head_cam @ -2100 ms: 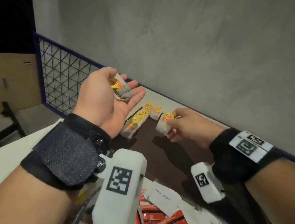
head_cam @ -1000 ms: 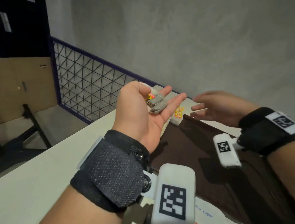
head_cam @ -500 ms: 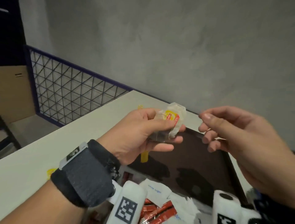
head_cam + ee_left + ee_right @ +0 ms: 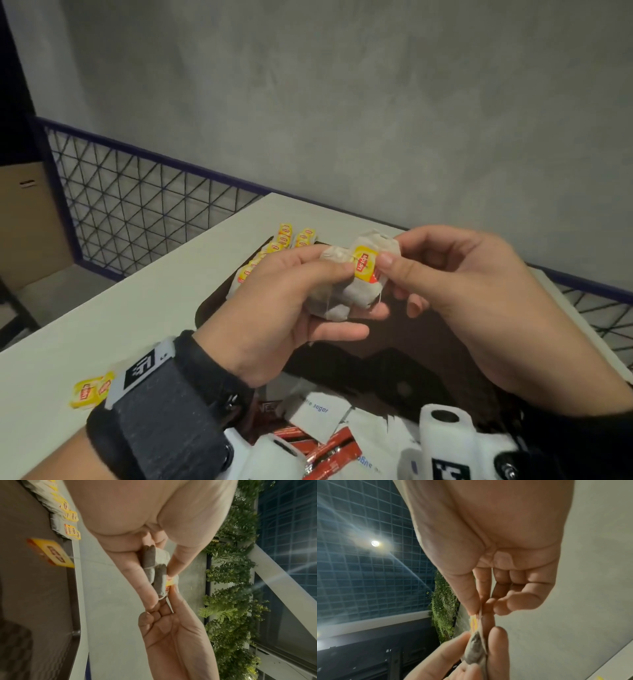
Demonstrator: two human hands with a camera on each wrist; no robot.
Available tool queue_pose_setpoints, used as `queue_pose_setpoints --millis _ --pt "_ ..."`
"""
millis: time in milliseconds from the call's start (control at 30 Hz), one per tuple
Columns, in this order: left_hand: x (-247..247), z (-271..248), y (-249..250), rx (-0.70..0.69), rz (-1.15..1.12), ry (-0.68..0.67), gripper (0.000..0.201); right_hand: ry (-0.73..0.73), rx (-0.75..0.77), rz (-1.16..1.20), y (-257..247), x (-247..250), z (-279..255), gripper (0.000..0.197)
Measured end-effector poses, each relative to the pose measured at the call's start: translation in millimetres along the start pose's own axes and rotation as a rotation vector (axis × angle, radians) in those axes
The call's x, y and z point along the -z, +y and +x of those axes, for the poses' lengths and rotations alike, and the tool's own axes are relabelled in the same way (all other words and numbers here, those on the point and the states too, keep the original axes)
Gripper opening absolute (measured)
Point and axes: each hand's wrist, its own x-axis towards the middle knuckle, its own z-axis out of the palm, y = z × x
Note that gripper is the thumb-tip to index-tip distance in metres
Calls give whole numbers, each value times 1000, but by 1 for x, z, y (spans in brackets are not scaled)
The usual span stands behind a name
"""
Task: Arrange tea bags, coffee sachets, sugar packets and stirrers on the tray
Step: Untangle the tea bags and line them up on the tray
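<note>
On the tray's [image 4: 428, 346] far edge, seen from my head, a row of tea bags [image 4: 274, 250] lies placed; sugar packets [image 4: 317, 416] and red sachets [image 4: 329, 452] wait nearby, no stirrers visible. From either wrist, my left hand [image 4: 145, 561] clasps two tea bags [image 4: 154, 569], while my right hand [image 4: 481, 601] pinches one's yellow tag [image 4: 473, 624].

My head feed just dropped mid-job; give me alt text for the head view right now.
Both hands hold a small bunch of tea bags above the dark tray: the left hand grips it, the right hand pinches its yellow tag. A row of tea bags lies along the tray's far-left edge; sugar packets and red sachets sit nearest.
</note>
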Motion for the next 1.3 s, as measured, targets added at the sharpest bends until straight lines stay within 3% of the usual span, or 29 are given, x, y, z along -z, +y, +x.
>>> queue_pose_setpoints --millis 233,467,600,800,1100,1300 --pt "3 1 3 -11 -35 55 30 52 -35 64 3 5 2 6" --pt "13 8 3 -80 -57 271 14 37 -120 171 -5 7 2 11" --pt "10 7 5 -101 -7 220 29 -5 -135 141 -5 6 1 19" --pt "6 3 -4 -92 169 97 33 -74 -75 3 -1 3 -1 7" --pt "4 6 -4 -173 84 172 33 -86 -52 63 5 3 1 10" --pt "2 7 -4 -195 98 249 14 -65 -62 107 7 2 2 18"
